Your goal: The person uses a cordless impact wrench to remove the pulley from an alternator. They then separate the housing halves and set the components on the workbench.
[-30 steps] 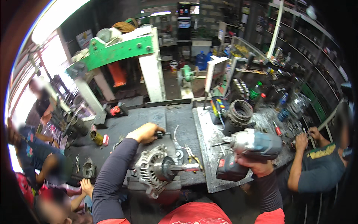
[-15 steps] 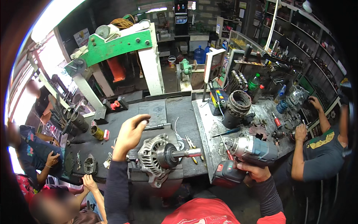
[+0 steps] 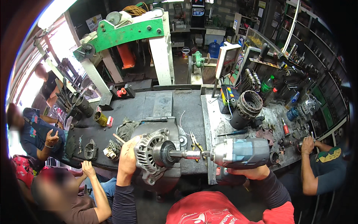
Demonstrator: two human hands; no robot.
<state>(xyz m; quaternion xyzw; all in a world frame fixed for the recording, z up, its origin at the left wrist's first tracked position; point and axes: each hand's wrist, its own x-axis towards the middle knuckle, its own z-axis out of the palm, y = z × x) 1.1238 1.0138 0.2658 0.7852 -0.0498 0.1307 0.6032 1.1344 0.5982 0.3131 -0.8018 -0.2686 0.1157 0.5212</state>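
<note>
An alternator (image 3: 150, 158) sits on the near side of the bench, its black ribbed pulley (image 3: 164, 153) facing right. From the pulley's centre a hex bit with a shiny socket (image 3: 191, 154) sticks out. My left hand (image 3: 128, 161) is closed around the alternator's left side; the housing hides some fingers. My right hand (image 3: 253, 173) grips the handle of a grey-blue cordless impact wrench (image 3: 240, 153). The wrench lies level, its square drive (image 3: 206, 153) lined up with the socket's end, almost touching it. Its red-and-black battery shows partly below.
Behind the socket lie yellow-handled pliers (image 3: 194, 140). A stator stack (image 3: 247, 108), a battery (image 3: 226, 99) and a screwdriver (image 3: 233, 133) occupy the right bench. A co-worker's hand (image 3: 307, 145) handles parts at far right. Other people sit at left, near an aluminium housing (image 3: 90, 150).
My left hand has come down from above the alternator and taken hold of its side. The impact wrench has turned level and moved left, up to the socket. The view has shifted slightly.
</note>
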